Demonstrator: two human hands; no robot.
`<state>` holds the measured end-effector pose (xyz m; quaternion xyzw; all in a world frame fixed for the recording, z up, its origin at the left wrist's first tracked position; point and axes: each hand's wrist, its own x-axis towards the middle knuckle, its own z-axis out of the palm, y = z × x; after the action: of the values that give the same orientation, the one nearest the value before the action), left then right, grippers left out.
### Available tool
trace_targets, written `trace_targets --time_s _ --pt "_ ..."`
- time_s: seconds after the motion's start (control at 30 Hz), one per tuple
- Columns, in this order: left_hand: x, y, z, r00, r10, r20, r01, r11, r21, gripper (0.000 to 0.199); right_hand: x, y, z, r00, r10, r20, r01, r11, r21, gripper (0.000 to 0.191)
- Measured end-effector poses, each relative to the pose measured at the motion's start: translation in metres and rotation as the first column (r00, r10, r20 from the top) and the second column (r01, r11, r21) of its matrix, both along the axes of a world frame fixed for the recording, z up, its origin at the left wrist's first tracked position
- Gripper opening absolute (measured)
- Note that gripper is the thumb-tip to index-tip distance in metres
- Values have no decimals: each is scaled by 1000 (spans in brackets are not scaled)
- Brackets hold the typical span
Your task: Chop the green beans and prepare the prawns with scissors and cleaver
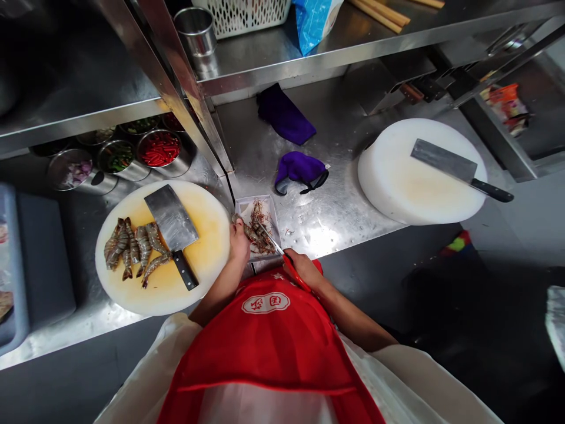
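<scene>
My left hand is closed on a grey-brown shrimp, held over a small white tray. Reddish shrimp legs, feelers and head pieces lie in that tray. In my right hand is a pair of scissors with red handles, its blades reaching to the shrimp over the tray. To the left, several trimmed shrimp rest on a round white cutting board beside a cleaver. Whether the blades are parted is too small to tell.
Purple cloths lie behind the tray. A second round board with another cleaver stands at right. Steel pots of red chillies and other cut vegetables line the back left. A grey bin stands far left; a steel shelf overhangs the back.
</scene>
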<state>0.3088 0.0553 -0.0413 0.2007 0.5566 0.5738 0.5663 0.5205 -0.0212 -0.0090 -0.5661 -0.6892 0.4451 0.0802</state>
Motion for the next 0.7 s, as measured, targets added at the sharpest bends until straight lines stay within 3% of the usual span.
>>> trace_targets --time_s 0.1,0.2,0.3,0.43,0.57,0.7 --pt "3 -5 7 992 -76 97 79 996 -34 40 -3 2 -5 958 -169 -232 168 985 -25 17" --pt "7 -14 11 969 -241 51 240 971 16 45 -17 21 -6 801 -371 -469 315 929 -195 32" --pt "13 -22 12 942 -313 -122 316 949 9 46 -40 56 -5 643 -486 -592 367 874 -318 46" --pt "16 -24 12 878 -397 -266 406 914 -24 42 -69 93 -1 508 -503 -699 344 863 -370 56" --pt "13 -23 9 861 -441 -254 453 891 -12 43 -79 107 1 503 -452 -737 301 890 -341 56" --pt "5 -24 0 833 -520 -190 524 851 -30 39 -71 120 2 511 -483 -711 390 867 -309 54"
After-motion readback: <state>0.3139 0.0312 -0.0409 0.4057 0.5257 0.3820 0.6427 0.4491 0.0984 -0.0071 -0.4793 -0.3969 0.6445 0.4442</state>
